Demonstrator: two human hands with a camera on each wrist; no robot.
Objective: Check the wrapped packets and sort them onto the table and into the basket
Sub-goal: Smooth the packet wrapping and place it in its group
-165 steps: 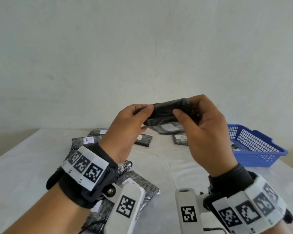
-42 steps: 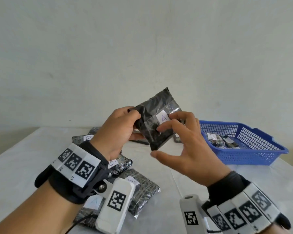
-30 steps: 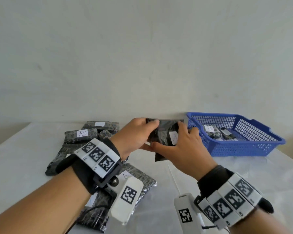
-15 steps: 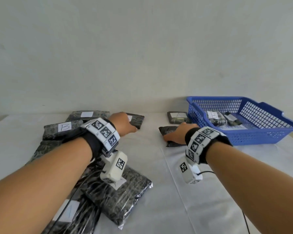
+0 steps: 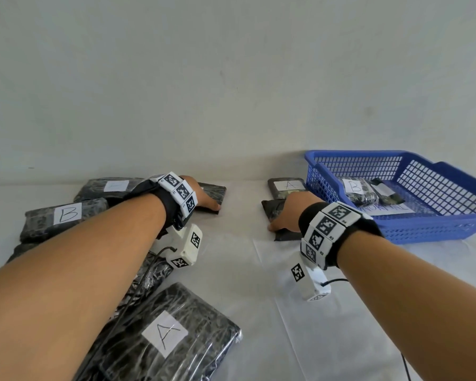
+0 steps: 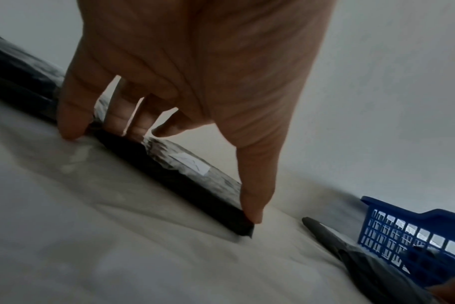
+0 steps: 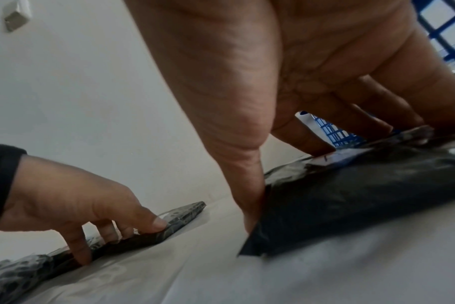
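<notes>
Both hands down on the table (image 5: 245, 284), each on a separate wrapped packet.

Right hand (image 5: 287, 214): fingers spread over a dark packet (image 5: 270, 213) lying flat just left of the blue basket (image 5: 423, 229), thumb tucked at its near edge, fingertips on its top. Whether it is gripping or only pressing cannot be told.

Left hand (image 5: 204, 198): fingers curled over the flat far packet (image 6: 185, 176), thumb (image 6: 252, 185) at its near corner, little finger at the other end; looks like a pick-up grasp.

Handling, by judgement: thin, light, pliant bundles in glossy crinkled film, likely slippery. Best taken by pinching an edge, thumb under and fingers on top, or sliding to lift a corner first.

Compared with a second earlier: then both hands held one packet in the air near the basket; now it lies on the table under the right hand, and the left has gone to another. Basket contents unchanged.
</notes>
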